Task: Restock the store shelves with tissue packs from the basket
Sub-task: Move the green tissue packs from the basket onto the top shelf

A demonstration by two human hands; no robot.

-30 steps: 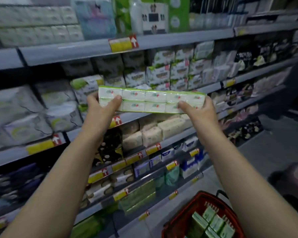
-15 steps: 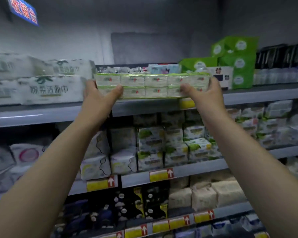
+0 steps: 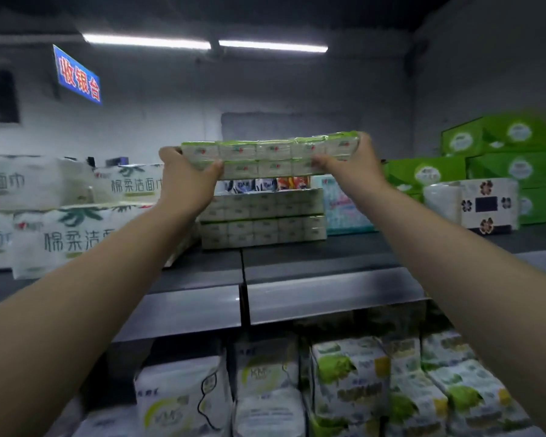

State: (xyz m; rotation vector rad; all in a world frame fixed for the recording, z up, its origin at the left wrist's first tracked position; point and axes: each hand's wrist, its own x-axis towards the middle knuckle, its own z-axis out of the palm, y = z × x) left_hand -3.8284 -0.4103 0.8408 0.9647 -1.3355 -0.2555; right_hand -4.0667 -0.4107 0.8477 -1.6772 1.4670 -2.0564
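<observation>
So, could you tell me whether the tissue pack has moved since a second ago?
Yes. The tissue pack has risen from well below the top shelf to above the stacked packs on it.

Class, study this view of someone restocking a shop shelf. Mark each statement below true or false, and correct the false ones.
1. The left hand and the right hand grip the tissue pack, one at each end. True.
2. The pack already lies on the stack of similar packs. False: it is held in the air, and a gap shows between it and the stack.
3. The green boxes stand at the left end of the top shelf. False: they stand at the right end. Large white packs lie on the left.
4. A blue sign with red characters hangs at the upper left. True.
</observation>
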